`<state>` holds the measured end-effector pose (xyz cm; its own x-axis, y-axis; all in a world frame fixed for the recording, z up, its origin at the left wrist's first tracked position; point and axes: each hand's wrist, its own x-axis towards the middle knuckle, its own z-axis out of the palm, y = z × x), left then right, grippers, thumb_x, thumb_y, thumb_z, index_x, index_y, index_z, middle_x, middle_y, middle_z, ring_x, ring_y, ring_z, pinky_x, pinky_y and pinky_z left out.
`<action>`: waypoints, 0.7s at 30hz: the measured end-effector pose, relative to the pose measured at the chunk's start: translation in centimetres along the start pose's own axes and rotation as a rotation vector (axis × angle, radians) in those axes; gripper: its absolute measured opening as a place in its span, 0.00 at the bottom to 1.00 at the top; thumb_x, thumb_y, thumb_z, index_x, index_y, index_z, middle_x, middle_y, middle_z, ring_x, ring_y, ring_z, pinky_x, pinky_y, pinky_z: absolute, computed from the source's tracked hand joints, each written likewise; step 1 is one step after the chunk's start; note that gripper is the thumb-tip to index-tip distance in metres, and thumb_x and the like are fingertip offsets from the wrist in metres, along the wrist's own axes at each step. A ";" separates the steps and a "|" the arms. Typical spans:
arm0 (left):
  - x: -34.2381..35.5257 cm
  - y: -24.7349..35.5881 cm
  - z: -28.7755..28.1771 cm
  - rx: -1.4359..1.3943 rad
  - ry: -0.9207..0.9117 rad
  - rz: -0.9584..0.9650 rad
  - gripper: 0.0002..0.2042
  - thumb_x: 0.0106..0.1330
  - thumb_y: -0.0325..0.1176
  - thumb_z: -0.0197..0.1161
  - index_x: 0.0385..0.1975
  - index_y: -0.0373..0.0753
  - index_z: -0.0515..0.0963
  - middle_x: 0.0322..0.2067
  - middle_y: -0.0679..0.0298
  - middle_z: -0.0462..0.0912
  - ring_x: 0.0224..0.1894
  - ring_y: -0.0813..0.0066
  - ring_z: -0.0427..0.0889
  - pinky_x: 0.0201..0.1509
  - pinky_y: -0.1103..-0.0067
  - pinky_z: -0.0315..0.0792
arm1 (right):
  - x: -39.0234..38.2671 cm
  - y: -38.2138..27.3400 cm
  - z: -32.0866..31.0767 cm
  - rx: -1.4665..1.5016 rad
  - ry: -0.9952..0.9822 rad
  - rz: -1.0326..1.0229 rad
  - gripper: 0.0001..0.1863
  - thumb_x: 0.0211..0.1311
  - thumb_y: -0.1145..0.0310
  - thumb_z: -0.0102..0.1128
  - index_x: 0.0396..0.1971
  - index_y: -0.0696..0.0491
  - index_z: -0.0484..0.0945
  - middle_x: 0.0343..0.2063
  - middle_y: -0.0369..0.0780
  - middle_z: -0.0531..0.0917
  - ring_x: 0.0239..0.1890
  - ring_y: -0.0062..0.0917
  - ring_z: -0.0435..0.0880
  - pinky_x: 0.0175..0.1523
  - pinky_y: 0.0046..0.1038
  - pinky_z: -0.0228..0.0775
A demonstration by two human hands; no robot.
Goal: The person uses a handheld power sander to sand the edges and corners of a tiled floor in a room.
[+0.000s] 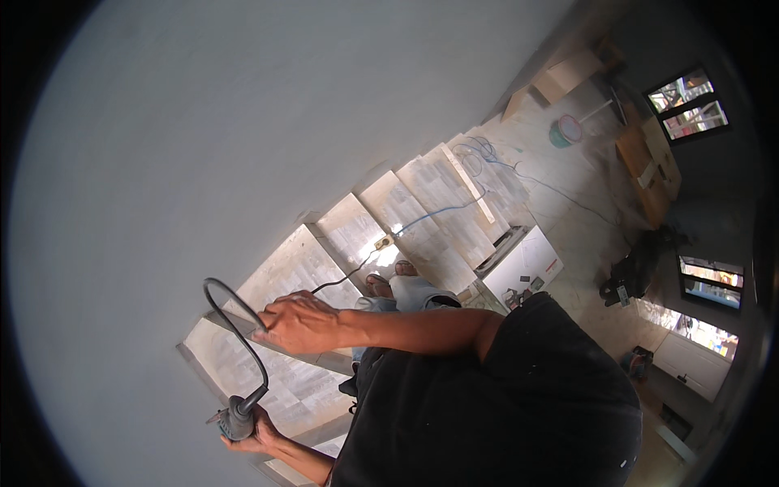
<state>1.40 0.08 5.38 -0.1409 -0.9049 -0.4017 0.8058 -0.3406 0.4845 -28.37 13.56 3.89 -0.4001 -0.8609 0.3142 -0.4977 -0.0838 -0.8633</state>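
A small grey-green corded power tool (237,419) sits in my left hand (258,434), close to the grey wall. My fingers are wrapped round its body; its exact kind is hard to make out. From its end a thick black power cord (243,337) rises in a loop. My right hand (300,322) is closed round this cord, with its fingers partly hidden. Beyond my right hand the cord runs to a pale socket block (384,242) on the stairs, where it meets a blue extension cable (442,213).
I am on tiled stairs (304,268) beside a large grey wall (203,146). My sandalled feet (391,276) are on a step. A white box-shaped appliance (523,268) stands next to the stairs. Lower down are a bucket (565,131), coiled blue cable (479,150) and wooden furniture (645,170).
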 end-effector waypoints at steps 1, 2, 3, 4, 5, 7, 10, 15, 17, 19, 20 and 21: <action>-0.1 0.3 -0.3 -0.010 -0.011 -0.010 0.29 0.47 0.45 0.69 0.47 0.32 0.74 0.44 0.48 0.79 0.49 0.52 0.79 0.57 0.56 0.73 | 0.0 0.3 -0.4 0.008 -0.042 0.034 0.17 0.68 0.59 0.55 0.33 0.61 0.76 0.24 0.49 0.80 0.32 0.47 0.83 0.38 0.44 0.76; -0.1 0.7 -0.8 -0.019 -0.022 -0.020 0.29 0.47 0.45 0.69 0.47 0.32 0.74 0.45 0.48 0.79 0.50 0.51 0.79 0.57 0.55 0.73 | 0.0 0.6 -0.5 0.015 -0.085 0.067 0.17 0.68 0.59 0.55 0.33 0.61 0.76 0.25 0.50 0.80 0.32 0.47 0.83 0.38 0.44 0.76; 0.0 0.4 -1.2 -0.032 -0.034 -0.043 0.29 0.47 0.45 0.69 0.47 0.33 0.75 0.45 0.48 0.79 0.50 0.51 0.79 0.57 0.55 0.73 | -0.5 1.8 0.3 0.074 -0.047 0.083 0.17 0.68 0.59 0.55 0.34 0.61 0.76 0.25 0.50 0.80 0.32 0.48 0.83 0.38 0.45 0.75; -0.5 0.2 -1.1 -0.032 -0.063 -0.054 0.29 0.47 0.45 0.69 0.47 0.33 0.75 0.45 0.48 0.79 0.50 0.51 0.79 0.57 0.55 0.73 | -0.8 2.5 0.7 0.085 -0.048 0.086 0.17 0.67 0.59 0.55 0.34 0.60 0.77 0.25 0.50 0.80 0.32 0.48 0.83 0.38 0.45 0.75; -1.0 -0.1 -1.0 -0.033 -0.093 -0.065 0.29 0.47 0.45 0.69 0.47 0.32 0.75 0.45 0.48 0.79 0.50 0.50 0.78 0.56 0.55 0.74 | -1.0 3.0 1.0 0.095 -0.048 0.089 0.16 0.67 0.59 0.55 0.34 0.60 0.77 0.26 0.50 0.80 0.32 0.48 0.83 0.37 0.44 0.75; -1.5 -0.1 -0.9 -0.022 -0.103 -0.050 0.29 0.46 0.45 0.70 0.47 0.32 0.75 0.45 0.48 0.78 0.50 0.50 0.78 0.56 0.55 0.74 | -0.9 3.4 1.0 0.115 -0.105 0.121 0.17 0.68 0.58 0.53 0.35 0.59 0.77 0.27 0.51 0.81 0.34 0.49 0.83 0.39 0.45 0.74; -1.5 0.0 -1.5 -0.003 -0.020 0.005 0.29 0.46 0.45 0.69 0.47 0.32 0.75 0.46 0.47 0.78 0.51 0.50 0.78 0.56 0.55 0.74 | -1.4 4.6 1.5 0.104 -0.265 0.219 0.19 0.69 0.57 0.49 0.35 0.59 0.79 0.31 0.54 0.82 0.38 0.51 0.83 0.45 0.47 0.74; -1.0 -0.2 -2.3 -0.007 0.072 0.024 0.28 0.47 0.45 0.69 0.46 0.32 0.75 0.45 0.48 0.80 0.51 0.50 0.79 0.58 0.55 0.73 | -4.5 12.6 4.8 -0.070 -0.553 0.464 0.20 0.67 0.55 0.52 0.46 0.58 0.77 0.41 0.52 0.83 0.48 0.48 0.82 0.53 0.47 0.72; -0.4 -0.1 -2.6 0.024 0.051 0.040 0.28 0.47 0.45 0.69 0.45 0.32 0.75 0.44 0.51 0.80 0.51 0.51 0.79 0.58 0.55 0.73 | -6.2 14.8 5.0 -0.067 -0.549 0.538 0.21 0.65 0.56 0.54 0.49 0.57 0.76 0.43 0.52 0.83 0.50 0.47 0.81 0.54 0.47 0.71; 0.1 0.0 -2.5 0.033 0.066 0.048 0.27 0.47 0.45 0.69 0.45 0.33 0.75 0.43 0.52 0.80 0.50 0.53 0.80 0.59 0.56 0.73 | -8.2 16.3 4.1 -0.047 -0.516 0.646 0.22 0.63 0.57 0.56 0.51 0.57 0.75 0.47 0.52 0.82 0.55 0.46 0.79 0.57 0.45 0.70; 0.4 -0.3 -2.5 0.026 0.091 0.047 0.27 0.48 0.45 0.69 0.45 0.34 0.76 0.43 0.53 0.80 0.49 0.53 0.80 0.59 0.56 0.73 | -9.2 17.5 3.7 -0.074 -0.516 0.672 0.23 0.61 0.59 0.56 0.52 0.57 0.75 0.48 0.52 0.81 0.56 0.45 0.78 0.58 0.45 0.70; 0.7 -0.4 -2.4 0.021 0.118 0.044 0.26 0.48 0.45 0.69 0.45 0.35 0.76 0.42 0.54 0.80 0.49 0.54 0.80 0.59 0.56 0.73 | -10.5 18.8 3.4 -0.100 -0.516 0.702 0.23 0.60 0.60 0.56 0.52 0.56 0.75 0.49 0.52 0.81 0.57 0.44 0.78 0.58 0.45 0.70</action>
<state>2.33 0.21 3.04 -0.0355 -0.8832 -0.4676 0.7974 -0.3071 0.5195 -30.94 19.32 -16.94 -0.2531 -0.8187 -0.5154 -0.3422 0.5740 -0.7439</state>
